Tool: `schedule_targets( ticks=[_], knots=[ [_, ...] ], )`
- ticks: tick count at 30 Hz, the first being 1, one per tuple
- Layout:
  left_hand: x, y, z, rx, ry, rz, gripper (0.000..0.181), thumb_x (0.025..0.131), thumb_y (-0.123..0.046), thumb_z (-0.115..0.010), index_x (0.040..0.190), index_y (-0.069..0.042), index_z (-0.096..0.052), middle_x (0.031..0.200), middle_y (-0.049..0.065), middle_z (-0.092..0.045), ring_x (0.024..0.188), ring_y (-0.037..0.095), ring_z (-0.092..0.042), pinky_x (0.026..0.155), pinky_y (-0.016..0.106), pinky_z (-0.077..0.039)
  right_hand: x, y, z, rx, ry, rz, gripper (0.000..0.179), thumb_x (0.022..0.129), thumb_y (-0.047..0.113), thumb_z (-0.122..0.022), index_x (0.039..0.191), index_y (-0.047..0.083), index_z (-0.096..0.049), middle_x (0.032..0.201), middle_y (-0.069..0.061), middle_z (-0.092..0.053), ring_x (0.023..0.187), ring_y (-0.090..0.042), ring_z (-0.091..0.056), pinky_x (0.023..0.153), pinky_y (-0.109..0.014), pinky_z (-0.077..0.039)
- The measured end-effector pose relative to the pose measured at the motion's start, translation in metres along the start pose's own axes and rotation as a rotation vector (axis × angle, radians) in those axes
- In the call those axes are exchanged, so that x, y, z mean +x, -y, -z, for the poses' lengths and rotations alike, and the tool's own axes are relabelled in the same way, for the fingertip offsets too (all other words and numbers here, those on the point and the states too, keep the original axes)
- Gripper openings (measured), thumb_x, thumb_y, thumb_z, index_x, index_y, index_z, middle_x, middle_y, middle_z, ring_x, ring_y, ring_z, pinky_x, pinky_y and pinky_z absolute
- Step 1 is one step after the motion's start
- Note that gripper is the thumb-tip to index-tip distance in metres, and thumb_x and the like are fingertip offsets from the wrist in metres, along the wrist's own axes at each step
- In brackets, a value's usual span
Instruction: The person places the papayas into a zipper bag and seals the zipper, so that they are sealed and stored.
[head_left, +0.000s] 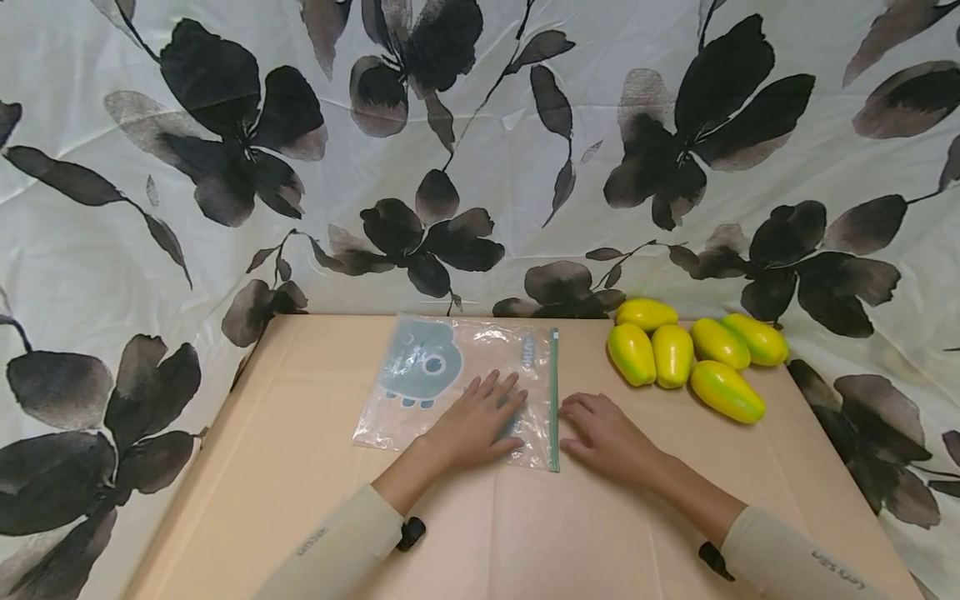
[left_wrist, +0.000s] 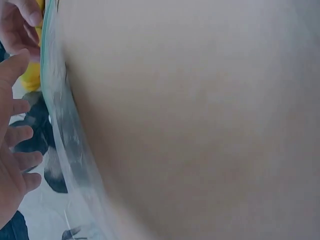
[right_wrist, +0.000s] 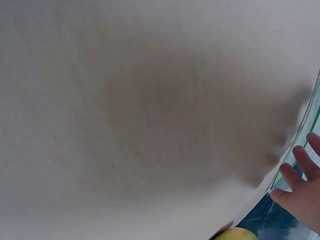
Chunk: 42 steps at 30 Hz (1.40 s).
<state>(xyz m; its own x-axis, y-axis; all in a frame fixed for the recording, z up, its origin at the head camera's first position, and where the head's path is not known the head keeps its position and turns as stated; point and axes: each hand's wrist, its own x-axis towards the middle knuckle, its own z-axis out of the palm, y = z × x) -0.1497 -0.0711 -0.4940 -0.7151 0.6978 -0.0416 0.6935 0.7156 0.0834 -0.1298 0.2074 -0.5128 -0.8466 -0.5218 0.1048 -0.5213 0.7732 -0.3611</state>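
A clear zip bag (head_left: 468, 333) with a blue-grey cartoon print and a green zip edge (head_left: 554, 400) lies flat on the table. On the bag's zip-side half rests my left hand (head_left: 480, 421), palm down with the fingers spread. Just right of the zip edge, my right hand (head_left: 603, 437) is low over the table, its fingers loosely bent and nothing seen in its grasp. Whether its fingertips touch the zip edge I cannot tell. Several yellow-green mangoes (head_left: 672, 356) lie beyond the right hand, at the table's back right.
The light brown tabletop (head_left: 300, 467) reaches back to a white cloth (head_left: 540, 250) with dark flowers, which also hangs at both sides. Each forearm wears a beige sleeve and a small black device at the wrist. Both wrist views mostly show blurred tabletop.
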Motion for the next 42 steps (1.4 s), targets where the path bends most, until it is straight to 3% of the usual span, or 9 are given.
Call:
schedule_targets(
  ticks=[7,18,29,42],
  knots=[
    [0.007,-0.012,-0.005,0.009,0.011,-0.04,0.071,0.103,-0.055,-0.05,0.16,-0.014,-0.038,0.171,0.013,-0.026,0.155,0.044,-0.028,0.124,0.057,-0.027,-0.001,0.002,0.0,0.0,0.01,0.004,0.048,0.091,0.036,-0.079,0.13,0.011,-0.067,0.14,-0.006,-0.061,0.128,-0.028,-0.058,0.111,-0.05,-0.047],
    [0.014,-0.02,-0.012,0.008,0.034,-0.047,0.061,0.105,-0.048,-0.053,0.156,-0.016,-0.047,0.168,0.012,-0.033,0.153,0.043,-0.031,0.121,0.057,-0.034,0.001,0.005,-0.005,-0.045,0.076,-0.03,0.066,0.09,0.046,-0.077,0.144,0.012,-0.058,0.152,-0.006,-0.053,0.142,-0.03,-0.047,0.119,-0.052,-0.039],
    [0.017,-0.023,-0.014,-0.045,0.049,-0.036,0.059,0.104,-0.044,-0.056,0.155,-0.013,-0.048,0.166,0.014,-0.036,0.152,0.046,-0.033,0.116,0.059,-0.04,0.004,0.003,-0.005,-0.072,0.142,-0.063,0.079,0.089,0.059,-0.07,0.15,0.011,-0.052,0.163,-0.011,-0.041,0.154,-0.039,-0.032,0.118,-0.073,-0.023],
    [0.016,-0.023,-0.012,-0.059,0.058,-0.02,0.059,0.103,-0.044,-0.058,0.154,-0.015,-0.048,0.166,0.013,-0.037,0.152,0.044,-0.033,0.117,0.058,-0.04,0.01,-0.005,-0.005,-0.066,0.182,-0.065,0.102,0.082,0.076,-0.065,0.158,0.012,-0.042,0.17,-0.014,-0.027,0.156,-0.042,-0.026,0.116,-0.078,-0.021]
  ],
)
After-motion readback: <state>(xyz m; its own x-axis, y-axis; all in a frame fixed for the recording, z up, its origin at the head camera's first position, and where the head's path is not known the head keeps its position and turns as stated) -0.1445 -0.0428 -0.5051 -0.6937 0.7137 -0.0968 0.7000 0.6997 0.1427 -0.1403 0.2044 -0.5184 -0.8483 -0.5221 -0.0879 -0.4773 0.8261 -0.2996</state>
